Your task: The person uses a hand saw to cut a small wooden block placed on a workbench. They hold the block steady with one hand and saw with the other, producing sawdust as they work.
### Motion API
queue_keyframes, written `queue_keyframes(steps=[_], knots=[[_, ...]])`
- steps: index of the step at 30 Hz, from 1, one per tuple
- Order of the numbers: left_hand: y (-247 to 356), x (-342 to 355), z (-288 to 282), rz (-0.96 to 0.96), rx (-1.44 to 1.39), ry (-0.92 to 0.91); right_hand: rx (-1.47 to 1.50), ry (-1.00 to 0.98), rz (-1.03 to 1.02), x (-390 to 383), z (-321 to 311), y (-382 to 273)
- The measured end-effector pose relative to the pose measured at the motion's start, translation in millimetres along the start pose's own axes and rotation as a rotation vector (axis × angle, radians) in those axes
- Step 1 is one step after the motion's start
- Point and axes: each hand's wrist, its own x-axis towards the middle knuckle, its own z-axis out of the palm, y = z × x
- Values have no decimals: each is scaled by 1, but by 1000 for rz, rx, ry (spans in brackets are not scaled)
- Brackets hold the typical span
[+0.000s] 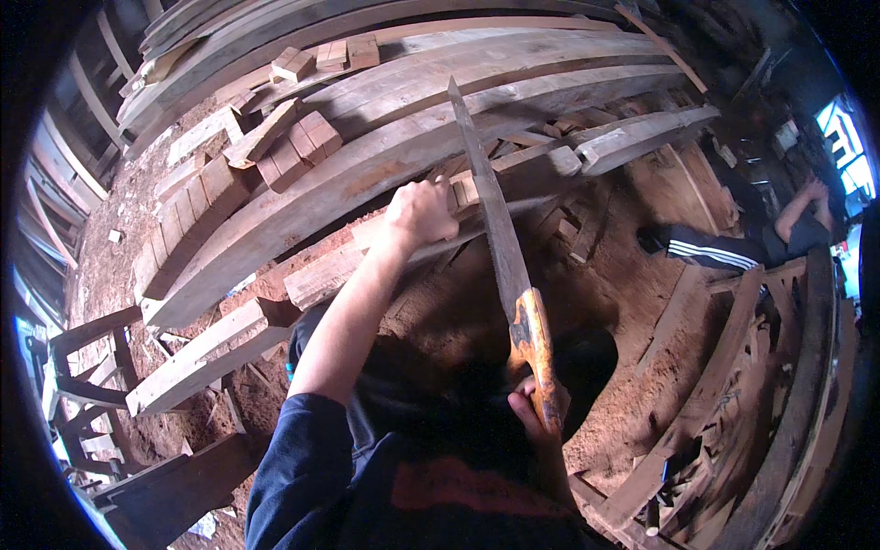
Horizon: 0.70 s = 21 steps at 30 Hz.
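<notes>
My left hand (422,211) is closed on a long narrow board (325,273) lying across the middle in front of me, its fingers curled over the wood. My right hand (527,403) grips the orange, worn handle of a hand saw (532,335) at lower centre. The long toothed blade points forward and crosses over the board just right of my left hand, its tip above the timbers beyond; whether the teeth touch the wood I cannot tell.
Long planks (440,64) with cut blocks (298,151) on them fill the back. A short beam (206,357) rests at left. Sawdust (623,321) covers the ground, with timbers (788,403) at right. Another person's striped trouser leg (710,247) shows at the right.
</notes>
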Motion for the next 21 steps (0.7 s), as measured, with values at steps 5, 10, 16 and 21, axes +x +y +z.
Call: queue_keyframes(steps=[5, 10, 16, 21], knots=[[-3, 0, 3, 21, 29, -2, 22, -3, 18, -12, 0, 9], [2, -4, -1, -7, 15, 5, 152, -66, -18, -12, -4, 24], [10, -6, -6, -53, 45, -17, 391, -149, 104, -12, -20, 31], [16, -7, -11, -60, 72, -34, 454, -148, -2, -8, -22, 58]])
